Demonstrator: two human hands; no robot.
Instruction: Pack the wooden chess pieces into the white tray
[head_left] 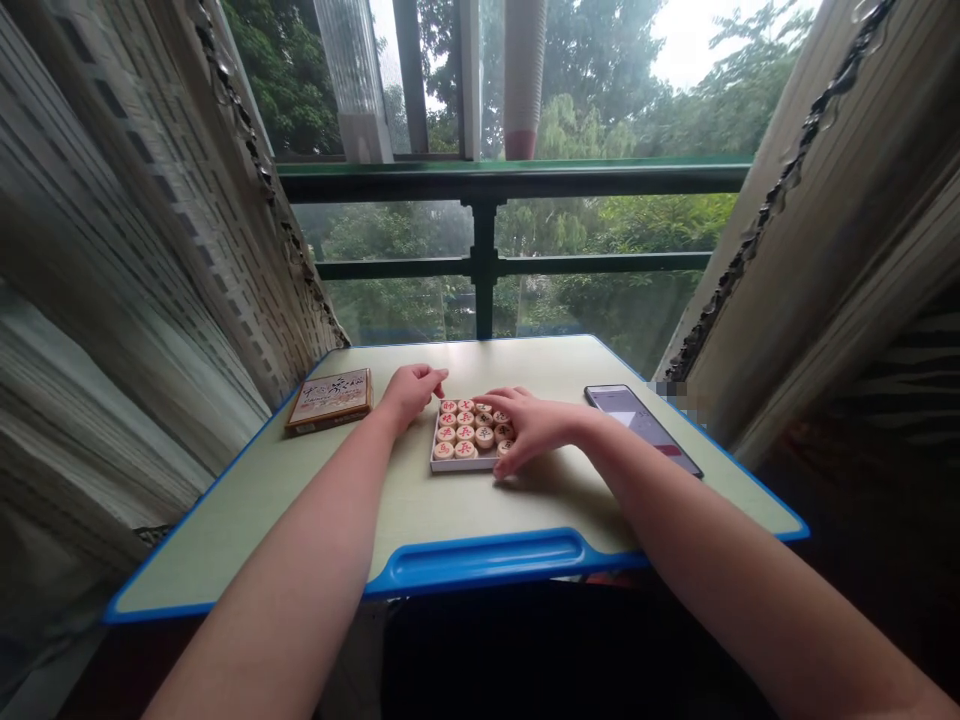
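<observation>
A shallow white tray [435, 452] sits in the middle of a pale green table [315, 490] and holds several round wooden chess pieces [465, 434] with red characters. My left hand [411, 390] rests at the tray's far left corner, fingers curled, thumb and forefinger pinched near a piece. My right hand [529, 428] lies over the tray's right side, fingers spread and touching the pieces. What the left fingers hold, if anything, is hidden.
A brown box lid [330, 399] with printed characters lies left of the tray. A phone [642, 426] with a lit screen lies to the right. The table has a blue rim with a groove [480, 560] at the near edge. Curtains flank a window with a green railing [510, 180].
</observation>
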